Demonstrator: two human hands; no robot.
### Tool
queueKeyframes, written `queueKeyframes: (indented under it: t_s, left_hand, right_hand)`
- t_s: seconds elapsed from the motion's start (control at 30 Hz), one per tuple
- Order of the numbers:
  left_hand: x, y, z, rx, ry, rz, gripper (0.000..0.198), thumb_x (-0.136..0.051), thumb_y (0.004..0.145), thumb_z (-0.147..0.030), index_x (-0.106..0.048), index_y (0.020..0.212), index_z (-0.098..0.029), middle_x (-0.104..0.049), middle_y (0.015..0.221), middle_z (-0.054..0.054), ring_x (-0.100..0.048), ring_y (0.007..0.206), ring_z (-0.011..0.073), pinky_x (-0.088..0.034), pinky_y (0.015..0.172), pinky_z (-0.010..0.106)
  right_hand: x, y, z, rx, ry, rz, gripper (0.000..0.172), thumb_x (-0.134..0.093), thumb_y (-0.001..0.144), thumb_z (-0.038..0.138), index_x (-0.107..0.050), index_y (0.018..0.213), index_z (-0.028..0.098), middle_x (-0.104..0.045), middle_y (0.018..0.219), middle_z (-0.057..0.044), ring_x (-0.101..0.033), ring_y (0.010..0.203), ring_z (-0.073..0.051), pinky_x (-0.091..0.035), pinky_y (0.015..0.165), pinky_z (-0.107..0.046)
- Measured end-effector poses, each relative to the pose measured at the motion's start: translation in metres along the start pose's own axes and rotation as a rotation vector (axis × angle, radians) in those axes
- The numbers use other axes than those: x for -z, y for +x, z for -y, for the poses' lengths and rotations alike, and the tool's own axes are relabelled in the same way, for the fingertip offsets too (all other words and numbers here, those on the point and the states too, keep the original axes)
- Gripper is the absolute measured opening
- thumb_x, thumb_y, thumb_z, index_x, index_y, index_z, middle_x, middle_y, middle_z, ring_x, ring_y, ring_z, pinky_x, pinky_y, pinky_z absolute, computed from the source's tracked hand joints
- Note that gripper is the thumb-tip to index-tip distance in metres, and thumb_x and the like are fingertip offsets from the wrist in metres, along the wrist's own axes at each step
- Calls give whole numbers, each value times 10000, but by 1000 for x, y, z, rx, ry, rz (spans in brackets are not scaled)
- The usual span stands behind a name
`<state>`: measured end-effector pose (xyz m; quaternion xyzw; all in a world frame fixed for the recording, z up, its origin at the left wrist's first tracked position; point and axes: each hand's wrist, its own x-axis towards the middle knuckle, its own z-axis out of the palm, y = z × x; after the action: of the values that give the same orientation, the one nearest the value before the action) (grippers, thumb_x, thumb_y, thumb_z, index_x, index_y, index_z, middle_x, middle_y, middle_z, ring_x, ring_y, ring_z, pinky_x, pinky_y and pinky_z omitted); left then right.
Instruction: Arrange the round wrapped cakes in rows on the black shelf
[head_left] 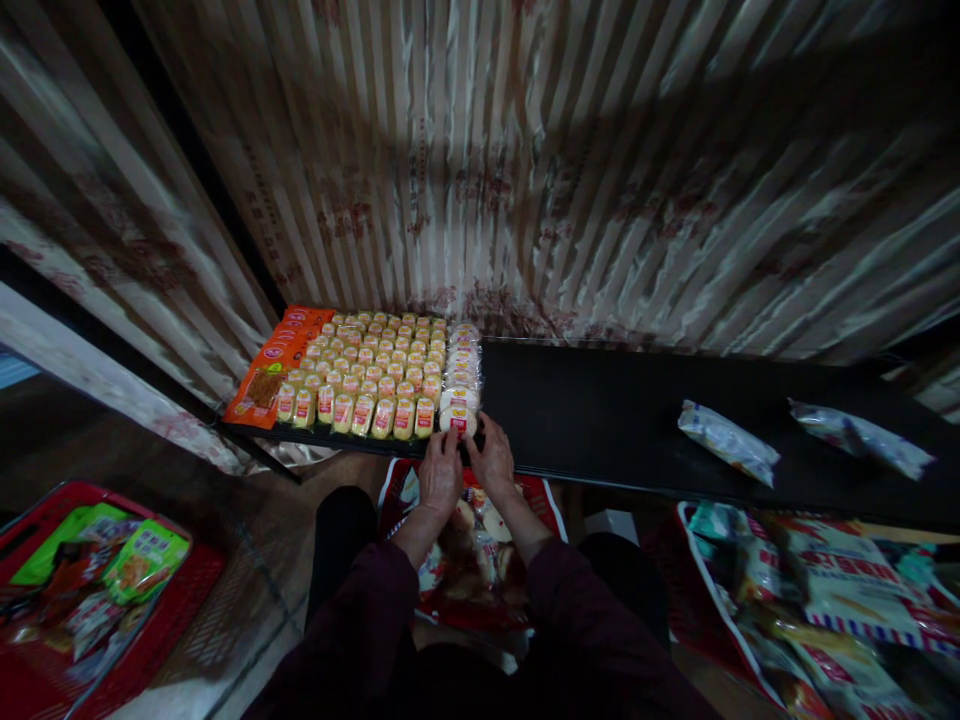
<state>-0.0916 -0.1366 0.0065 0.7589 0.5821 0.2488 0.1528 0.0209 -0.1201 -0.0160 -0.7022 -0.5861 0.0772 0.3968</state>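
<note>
Your left hand (439, 478) and right hand (493, 462) are half curled, fingertips at the front wrapped round cake (457, 420) on the shelf's (585, 425) front edge; whether they grip or merely steady it, I cannot tell. Orange packets (279, 355) and yellow cakes (362, 412) already stand arranged from the left edge; more wrapped food (495, 525) remains below.

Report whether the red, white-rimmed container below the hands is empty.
Not empty: packaged pale, round snacks show inside the red, white-rimmed container. How full, I cannot tell.
</note>
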Motion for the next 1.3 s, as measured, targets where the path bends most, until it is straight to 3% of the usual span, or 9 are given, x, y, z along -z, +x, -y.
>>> queueKeyframes:
  t_s: [0.2, 0.43, 0.73, 0.93, 1.13, 1.3]
  left_hand:
    - [-1, 1, 0, -16, 8, 4, 437, -407, 867, -144, -446, 1300, -177, -486, 1211, 104, -501, 1130, 188, -451, 963, 313]
    - [2, -6, 2, -27, -81, -21, 469, -391, 852, -109, -406, 1313, -196, -460, 1224, 104, -493, 1144, 173, -440, 980, 302]
    - [3, -8, 3, -26, -80, 5, 488, -398, 821, -69, -438, 1296, -177, -468, 1224, 119, -501, 1146, 188, -464, 961, 323]
    - [2, -5, 5, -88, -5, 11, 513, -419, 805, -77, -429, 1312, -151, -467, 1292, 129, -500, 1173, 193, -482, 939, 298]
    - [1, -4, 4, -113, -3, 27, 480, -418, 812, -86, -478, 1282, -164, -504, 1310, 94, -494, 1191, 181, -426, 1017, 308]
    - [2, -4, 1, -54, 13, 20, 468, -415, 818, -103, -486, 1276, -171, -493, 1326, 97, -510, 1179, 182, -464, 967, 296]
  right_hand:
    - [-2, 2, 0, 0, -10, -2, 473, -451, 850, 359, -503, 1237, 91, -576, 1198, -182, -521, 1094, -265, -419, 952, -441]
    - [2, -5, -6, -7, 125, -11, 453, -521, 814, 343, -507, 1208, 119, -559, 1182, -186, -569, 1006, -252, -468, 891, -439]
    - [3, -9, -2, -40, 160, -49, 148, -573, 754, 228, -559, 894, 181, -548, 1083, -137, -537, 1034, -247, -479, 871, -417]
    - [5, -5, 2, -31, 148, -24, 164, -554, 774, 234, -563, 927, 174, -525, 1026, -114, -558, 894, -211, -490, 827, -386]
    - [7, -5, 2, -46, 149, -54, 200, -531, 797, 263, -542, 972, 167, -534, 958, -99, -566, 832, -198, -502, 770, -360]
    - [5, -6, 3, -50, 128, -36, 197, -523, 792, 247, -544, 971, 167, -536, 958, -96, -575, 823, -195, -506, 767, -355]
